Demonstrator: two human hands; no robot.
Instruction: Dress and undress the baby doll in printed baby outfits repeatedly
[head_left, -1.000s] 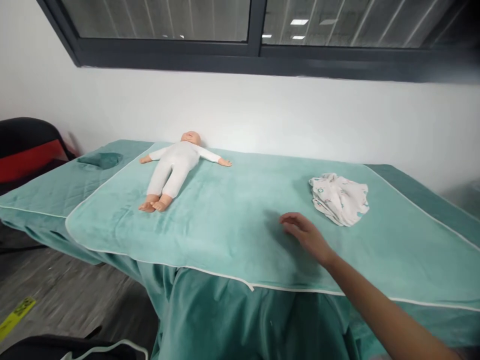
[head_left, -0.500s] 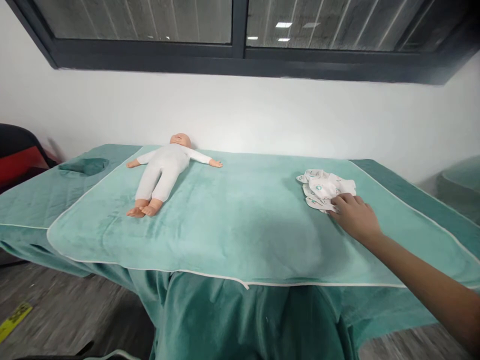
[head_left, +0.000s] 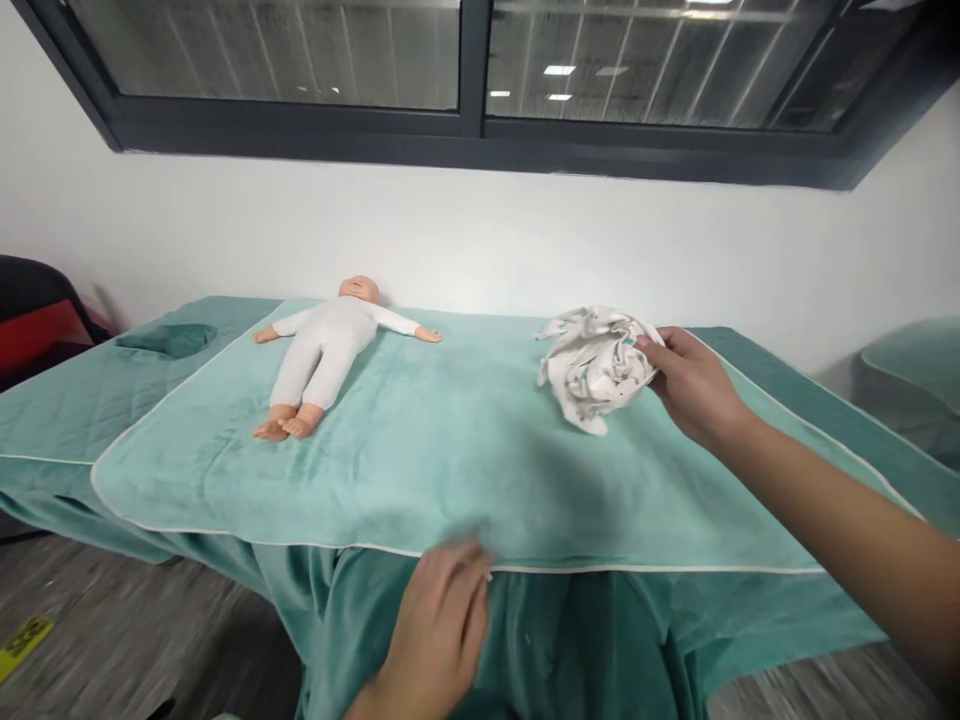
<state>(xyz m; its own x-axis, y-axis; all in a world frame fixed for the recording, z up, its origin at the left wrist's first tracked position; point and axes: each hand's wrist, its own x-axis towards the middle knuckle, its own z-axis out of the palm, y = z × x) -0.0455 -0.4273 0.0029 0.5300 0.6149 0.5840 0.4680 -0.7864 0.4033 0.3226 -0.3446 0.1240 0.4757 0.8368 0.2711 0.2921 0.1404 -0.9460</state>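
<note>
My right hand [head_left: 694, 385] grips a crumpled white cloth with a small print [head_left: 596, 365], thumb on the near side. The bunched cloth hangs above the light green sheet, its lower end drooping; its folds hide whether it is a garment. Low in the middle, my left hand [head_left: 442, 620] is over the sheet's front edge, fingers stretched forward, tips smeared by motion, nothing visible in it. On the left of the bed lies a baby doll [head_left: 330, 340] in a white long-sleeved suit, on its back with arms spread and feet bare, apart from both hands.
A light green sheet with white piping [head_left: 420, 450] covers the bed, over a darker green cover [head_left: 45, 400] with a hole at the left. Behind are a white wall [head_left: 465, 240] and a dark window frame [head_left: 472, 145]. A black and red chair [head_left: 37, 325] stands at far left.
My right hand has lifted the cloth off the sheet and moved it slightly left, and the cloth is more bunched. My left hand has come into view from below. The doll lies as before.
</note>
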